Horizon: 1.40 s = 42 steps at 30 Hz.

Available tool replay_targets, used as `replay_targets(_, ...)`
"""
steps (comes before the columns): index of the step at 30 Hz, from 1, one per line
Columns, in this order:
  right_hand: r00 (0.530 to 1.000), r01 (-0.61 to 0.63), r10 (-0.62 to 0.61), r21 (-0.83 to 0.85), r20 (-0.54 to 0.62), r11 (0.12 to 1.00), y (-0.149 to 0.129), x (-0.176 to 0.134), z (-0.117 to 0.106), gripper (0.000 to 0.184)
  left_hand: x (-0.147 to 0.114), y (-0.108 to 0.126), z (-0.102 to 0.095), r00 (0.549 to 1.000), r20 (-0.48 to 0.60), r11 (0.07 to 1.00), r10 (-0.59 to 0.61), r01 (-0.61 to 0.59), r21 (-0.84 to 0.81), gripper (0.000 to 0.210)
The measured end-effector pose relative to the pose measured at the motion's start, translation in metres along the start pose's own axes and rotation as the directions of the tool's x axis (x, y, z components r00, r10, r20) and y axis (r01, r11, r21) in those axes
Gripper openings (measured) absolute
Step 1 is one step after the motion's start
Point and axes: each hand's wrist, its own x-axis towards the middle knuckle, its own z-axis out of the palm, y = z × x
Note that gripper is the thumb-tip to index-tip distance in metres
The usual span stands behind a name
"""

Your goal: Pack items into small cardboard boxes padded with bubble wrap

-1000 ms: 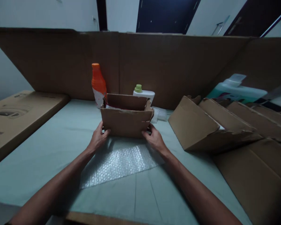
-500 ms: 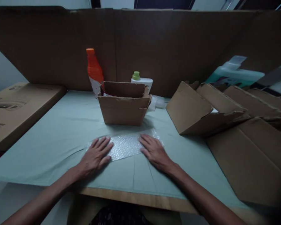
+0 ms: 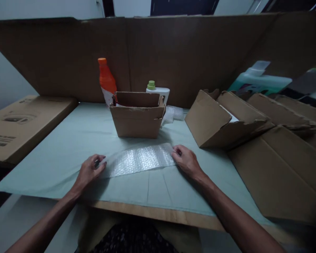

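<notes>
A strip of clear bubble wrap [image 3: 140, 160] stretches between my two hands, just over the pale green cloth near the front of the table. My left hand [image 3: 91, 170] pinches its left end between thumb and fingers. At the right end, my right hand [image 3: 185, 160] is closed on the edge, fingers curled. Behind the strip stands an open cardboard box [image 3: 138, 121], with contents mostly hidden by its front wall.
An orange bottle [image 3: 106, 79] and a white bottle with a green cap [image 3: 158, 92] stand behind the box. More bubble wrap [image 3: 173, 114] lies beside it. Cardboard boxes [image 3: 216, 119] and a teal bottle [image 3: 260, 82] crowd the right; a flat carton [image 3: 28, 123] lies left.
Both hands were lying flat on the bubble wrap. They have moved outward to its ends and closed on them, and the strip now looks slightly lifted and stretched out.
</notes>
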Motion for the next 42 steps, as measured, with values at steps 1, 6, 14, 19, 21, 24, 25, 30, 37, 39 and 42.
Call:
replay_targets(1,1.000,-0.016,0.016,0.080,0.010,0.997,-0.002,-0.009,-0.005,0.013,0.003,0.007,-0.008,1.000,0.005,0.999,-0.025,0.025,-0.025,0.025)
replay_targets(6,0.974,-0.192,0.127,0.386,0.188,0.902,-0.016,-0.085,-0.037,0.066,0.035,0.028,-0.027,1.000,0.003,0.999,0.031,-0.031,0.043,0.038)
replay_targets(14,0.748,-0.076,-0.233,0.428,0.622,0.900,-0.067,-0.211,0.001,0.049,0.090,0.072,0.060,0.924,0.250,0.949,0.289,-0.310,0.050,0.037)
replay_targets(19,0.615,-0.277,-0.298,0.553,0.731,0.785,-0.103,-0.216,0.011,0.040,0.069,0.082,0.061,0.895,0.200,0.915,0.398,-0.403,-0.020,0.054)
replay_targets(21,0.624,-0.331,-0.315,0.607,0.715,0.722,-0.108,-0.206,0.004,0.041,0.038,0.071,0.034,0.856,0.246,0.890,0.455,-0.444,-0.102,0.050)
replay_targets(24,0.664,-0.432,-0.307,0.686,0.681,0.586,-0.110,-0.183,-0.005,0.042,-0.024,0.056,-0.014,0.678,0.471,0.810,0.564,-0.344,-0.475,0.052)
replay_targets(25,0.687,-0.467,-0.302,0.720,0.661,0.513,-0.111,-0.173,-0.004,0.041,-0.044,0.054,-0.026,0.629,0.548,0.799,0.552,-0.209,-0.565,0.062)
replay_targets(30,0.803,-0.540,-0.151,0.811,0.576,0.223,-0.118,-0.126,0.015,0.055,-0.086,0.074,-0.015,0.828,0.507,0.856,0.240,0.066,-0.513,0.072)
replay_targets(37,0.964,0.056,-0.198,0.588,0.180,0.807,-0.096,-0.128,0.020,0.063,-0.052,0.063,0.038,0.926,0.375,0.980,0.032,0.045,-0.194,0.075)
replay_targets(39,0.902,0.350,-0.413,0.349,0.125,0.869,-0.089,-0.134,0.022,0.051,-0.051,0.056,0.041,0.925,0.375,0.987,0.055,0.008,-0.162,0.076)
replay_targets(42,0.821,0.545,-0.554,0.103,0.136,0.832,-0.085,-0.136,0.034,0.034,-0.056,0.052,0.040,0.948,0.297,0.989,0.110,-0.075,-0.125,0.074)
